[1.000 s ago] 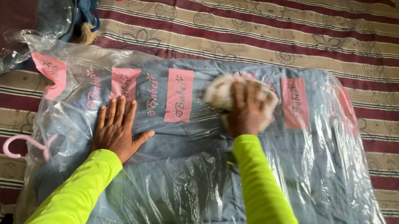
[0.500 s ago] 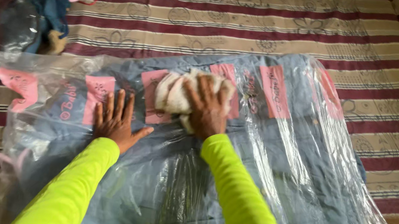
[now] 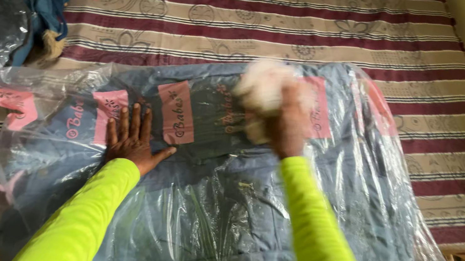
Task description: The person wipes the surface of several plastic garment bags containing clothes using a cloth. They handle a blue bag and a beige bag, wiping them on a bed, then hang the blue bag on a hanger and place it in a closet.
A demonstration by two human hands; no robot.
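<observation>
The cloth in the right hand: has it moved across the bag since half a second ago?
Yes. The cloth slid right along the bag, from beside the label nearest the left hand toward the far-right label.

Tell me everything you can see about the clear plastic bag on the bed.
The clear plastic bag is crinkled and glossy, with pink label patches along its upper part. It holds folded blue-grey fabric and lies flat on the striped bed cover. The left hand presses it flat; the right hand holds a whitish cloth against it.

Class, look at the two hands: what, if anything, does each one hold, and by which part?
The right hand grips a bunched whitish cloth around its middle. The left hand holds nothing; it lies flat on the clear plastic bag.
</observation>
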